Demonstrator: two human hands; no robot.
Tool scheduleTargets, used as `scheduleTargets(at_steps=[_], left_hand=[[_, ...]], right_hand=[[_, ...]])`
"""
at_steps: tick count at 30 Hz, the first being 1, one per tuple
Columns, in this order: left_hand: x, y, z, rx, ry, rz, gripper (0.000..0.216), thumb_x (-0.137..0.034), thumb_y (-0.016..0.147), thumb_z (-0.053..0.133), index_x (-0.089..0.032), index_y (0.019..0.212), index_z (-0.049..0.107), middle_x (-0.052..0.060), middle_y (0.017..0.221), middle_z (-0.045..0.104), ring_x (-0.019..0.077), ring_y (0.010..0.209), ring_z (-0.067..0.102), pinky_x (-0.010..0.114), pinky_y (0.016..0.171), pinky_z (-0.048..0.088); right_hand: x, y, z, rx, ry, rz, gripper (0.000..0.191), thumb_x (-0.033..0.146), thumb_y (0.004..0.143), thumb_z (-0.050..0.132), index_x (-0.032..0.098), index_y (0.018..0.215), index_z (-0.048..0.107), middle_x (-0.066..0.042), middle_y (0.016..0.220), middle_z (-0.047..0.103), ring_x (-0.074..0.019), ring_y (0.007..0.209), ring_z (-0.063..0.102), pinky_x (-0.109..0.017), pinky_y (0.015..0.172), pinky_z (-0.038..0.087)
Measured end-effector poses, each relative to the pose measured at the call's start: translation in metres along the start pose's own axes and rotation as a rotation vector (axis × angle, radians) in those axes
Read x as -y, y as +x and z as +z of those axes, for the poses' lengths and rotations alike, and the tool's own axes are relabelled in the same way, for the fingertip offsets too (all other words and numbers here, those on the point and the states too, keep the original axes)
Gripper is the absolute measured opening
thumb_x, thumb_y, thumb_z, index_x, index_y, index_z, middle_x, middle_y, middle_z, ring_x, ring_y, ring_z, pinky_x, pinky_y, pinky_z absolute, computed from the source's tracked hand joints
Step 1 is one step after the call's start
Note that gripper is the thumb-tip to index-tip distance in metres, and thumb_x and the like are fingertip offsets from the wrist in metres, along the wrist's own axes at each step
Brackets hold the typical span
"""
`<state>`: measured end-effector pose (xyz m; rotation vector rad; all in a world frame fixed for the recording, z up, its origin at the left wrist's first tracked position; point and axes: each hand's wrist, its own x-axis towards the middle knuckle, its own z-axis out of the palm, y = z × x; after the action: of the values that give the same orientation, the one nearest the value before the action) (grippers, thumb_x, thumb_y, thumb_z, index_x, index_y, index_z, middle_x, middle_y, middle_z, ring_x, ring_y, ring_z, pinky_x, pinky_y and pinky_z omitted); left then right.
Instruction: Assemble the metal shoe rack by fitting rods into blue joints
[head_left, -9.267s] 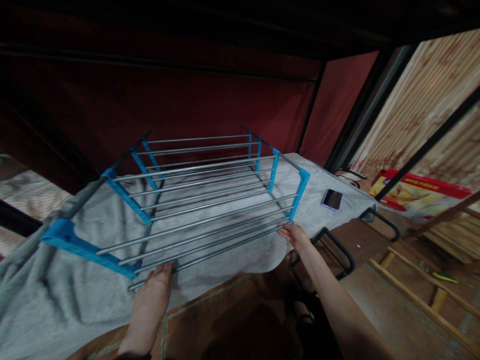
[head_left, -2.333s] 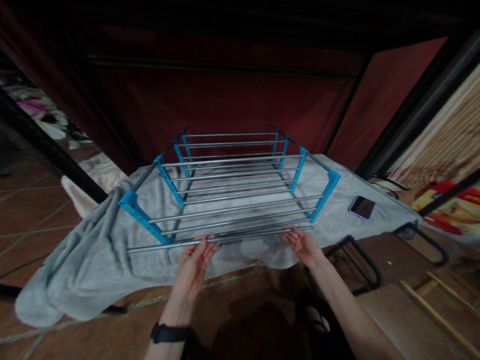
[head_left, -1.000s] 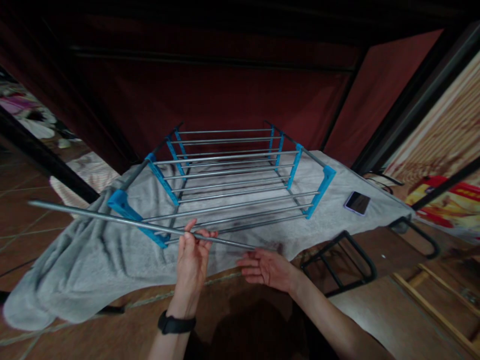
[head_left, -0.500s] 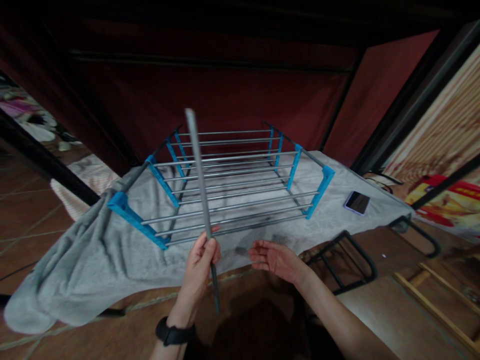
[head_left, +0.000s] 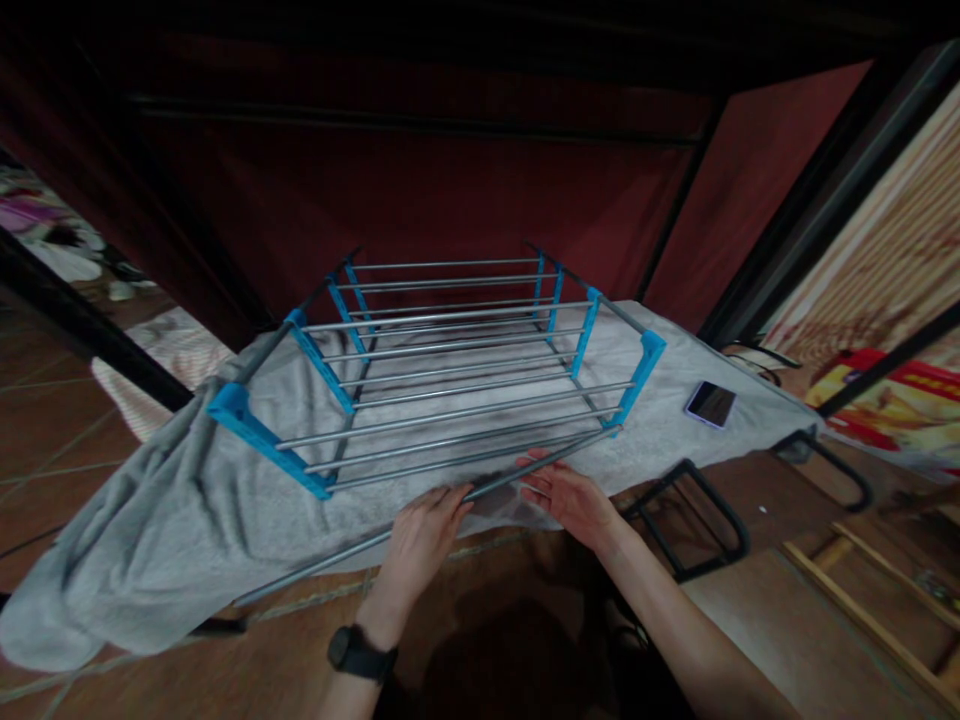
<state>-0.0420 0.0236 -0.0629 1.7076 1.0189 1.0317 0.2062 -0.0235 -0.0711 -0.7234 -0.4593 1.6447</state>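
A loose metal rod runs slantwise from low on the left up to the rack's near right blue corner. My left hand grips it near its middle. My right hand, a little further along, has its thumb over the rod and its fingers under it. The drying rack, made of thin metal bars in blue plastic brackets, lies flat on a grey cloth. A black watch is on my left wrist.
A phone lies on the cloth to the right of the rack. A black metal frame stands below it on the tiled floor. A red box and wooden slats are at the right. A dark red curtain hangs behind.
The rod stood nearly upright in my left hand half a second ago. It has swung down to a shallow slant with its far end at the rack's right corner, and my right hand has closed on it.
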Motion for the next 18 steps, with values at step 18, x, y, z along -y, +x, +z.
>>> scheduleTargets(at_steps=[18], left_hand=[[0.02,0.002,-0.027,-0.109,0.638,0.191,0.015,-0.025,0.078,0.066,-0.028,0.091,0.073,0.005,0.081,0.069,0.0237,0.074,0.063,0.032,0.082,0.043]], right_hand=[[0.003,0.021,-0.041,-0.427,-0.017,-0.112,0.007,0.017,0.085,0.061,0.018,0.083,0.068,-0.004,0.079,0.074,-0.0136,0.073,0.07,-0.024,0.069,0.059]])
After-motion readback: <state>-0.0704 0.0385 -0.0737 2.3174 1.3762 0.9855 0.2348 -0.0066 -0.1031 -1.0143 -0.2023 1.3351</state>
